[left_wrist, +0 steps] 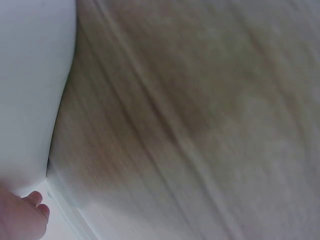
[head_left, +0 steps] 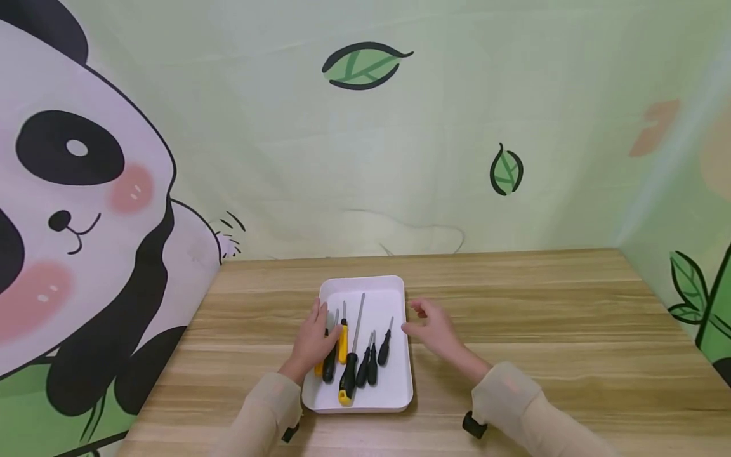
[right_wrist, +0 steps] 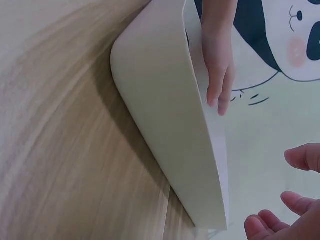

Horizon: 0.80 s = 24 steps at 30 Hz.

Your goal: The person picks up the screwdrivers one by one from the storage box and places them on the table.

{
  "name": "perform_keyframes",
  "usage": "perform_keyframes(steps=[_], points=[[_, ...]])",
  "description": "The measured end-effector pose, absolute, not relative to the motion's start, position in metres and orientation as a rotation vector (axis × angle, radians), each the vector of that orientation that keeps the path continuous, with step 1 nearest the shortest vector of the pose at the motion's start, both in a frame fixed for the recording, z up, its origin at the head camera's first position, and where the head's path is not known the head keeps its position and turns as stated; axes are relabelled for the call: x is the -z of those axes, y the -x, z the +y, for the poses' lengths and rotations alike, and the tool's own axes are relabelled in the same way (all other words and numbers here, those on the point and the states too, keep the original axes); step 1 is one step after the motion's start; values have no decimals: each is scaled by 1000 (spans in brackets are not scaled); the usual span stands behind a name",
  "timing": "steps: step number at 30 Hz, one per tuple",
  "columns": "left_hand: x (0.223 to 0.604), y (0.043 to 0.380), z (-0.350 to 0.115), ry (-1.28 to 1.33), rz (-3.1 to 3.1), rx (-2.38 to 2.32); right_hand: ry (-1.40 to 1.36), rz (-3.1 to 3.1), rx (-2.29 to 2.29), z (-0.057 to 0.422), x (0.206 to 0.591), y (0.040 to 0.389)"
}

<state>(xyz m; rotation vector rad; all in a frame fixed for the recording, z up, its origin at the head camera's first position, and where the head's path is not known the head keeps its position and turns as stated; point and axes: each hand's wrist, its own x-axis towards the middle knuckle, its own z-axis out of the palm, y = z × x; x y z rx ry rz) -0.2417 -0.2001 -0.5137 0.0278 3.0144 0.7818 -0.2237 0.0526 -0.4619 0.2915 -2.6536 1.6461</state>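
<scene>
A white rectangular tray (head_left: pixel 391 390) lies on the table with several screwdrivers in it. The largest is a black and yellow screwdriver (head_left: pixel 348 374) with a long shaft. A yellow-handled screwdriver (head_left: pixel 343 343) and a small black screwdriver (head_left: pixel 384 350) lie nearby. My left hand (head_left: pixel 315 336) is over the tray's left edge, fingers fairly straight, partly covering the leftmost screwdrivers; whether it touches them I cannot tell. Beside the tray's right edge, my right hand (head_left: pixel 434 330) has loosely bent, spread fingers. The right wrist view shows that hand (right_wrist: pixel 295 220) holding nothing, near the tray wall (right_wrist: pixel 155 95).
The wood-grain table (head_left: pixel 542 330) extends on both sides of the tray. Behind it hangs a pale green backdrop (head_left: pixel 434 127) printed with a panda (head_left: pixel 85 209) and leaves. Each sleeve has a dark band near the wrist.
</scene>
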Motion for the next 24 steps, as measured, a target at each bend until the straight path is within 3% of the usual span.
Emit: perform_keyframes(steps=[24], points=[[512,241,-200,-11,2989,-803,-428,-2821,-1579,18,472,214]])
